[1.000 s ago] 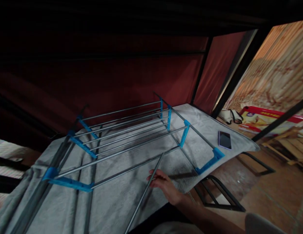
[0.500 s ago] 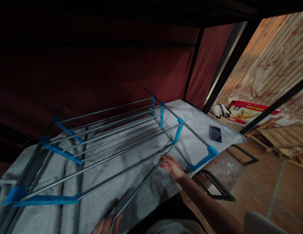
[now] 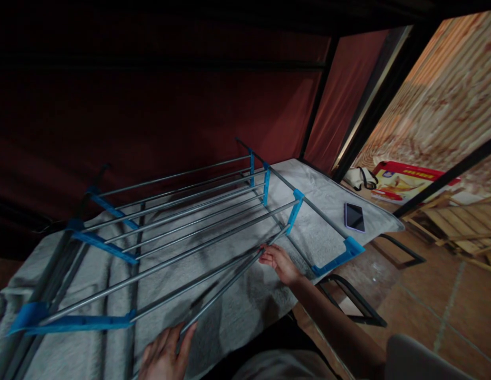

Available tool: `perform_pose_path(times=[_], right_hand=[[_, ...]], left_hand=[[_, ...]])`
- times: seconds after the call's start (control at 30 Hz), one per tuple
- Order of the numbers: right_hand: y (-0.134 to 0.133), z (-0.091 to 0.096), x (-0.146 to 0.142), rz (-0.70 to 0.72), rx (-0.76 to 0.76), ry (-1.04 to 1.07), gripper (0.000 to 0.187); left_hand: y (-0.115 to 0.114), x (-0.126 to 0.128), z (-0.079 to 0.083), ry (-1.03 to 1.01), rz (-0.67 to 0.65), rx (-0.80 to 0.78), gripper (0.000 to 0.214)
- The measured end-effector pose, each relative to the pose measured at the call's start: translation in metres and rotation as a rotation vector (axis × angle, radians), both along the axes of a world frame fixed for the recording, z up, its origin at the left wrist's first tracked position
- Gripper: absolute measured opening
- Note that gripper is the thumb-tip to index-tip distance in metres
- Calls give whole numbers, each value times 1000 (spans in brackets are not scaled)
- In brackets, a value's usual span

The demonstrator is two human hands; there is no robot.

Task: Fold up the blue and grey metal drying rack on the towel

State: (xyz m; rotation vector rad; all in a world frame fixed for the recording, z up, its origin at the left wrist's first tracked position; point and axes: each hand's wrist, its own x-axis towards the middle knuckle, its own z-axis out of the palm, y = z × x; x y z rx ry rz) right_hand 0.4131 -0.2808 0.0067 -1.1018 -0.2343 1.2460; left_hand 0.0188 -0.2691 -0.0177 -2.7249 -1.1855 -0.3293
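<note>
A drying rack of grey metal tubes with blue plastic brackets lies on a grey cloth-covered surface. In front of its nearest fixed bar I hold a loose grey metal tube slantwise with both hands. My left hand is closed round the tube's lower part at the bottom of the view. My right hand pinches it near its far end, close to a blue bracket. The tube's far tip overlaps the nearest bar there; whether they touch I cannot tell.
A phone lies on the cloth at the right. Beyond the edge are a black metal frame, a wooden slatted piece, a red and yellow box and a white item with a black strap. A dark red panel stands behind.
My left hand has moved up and forward, bringing the tube's near part closer to the rack's front bar. My right hand keeps its pinch near the far end.
</note>
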Motion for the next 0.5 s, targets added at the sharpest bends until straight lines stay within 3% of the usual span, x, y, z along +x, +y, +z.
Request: perform_pose_path(times=[0.23,0.5], right_hand=[[4,2,0,-12,-2,-22,33],[9,-2,2,-18,-9,-22,29]], left_hand=[[18,6,11,-14,-66,144,49],[26,14,19,-31,-32,123,51]])
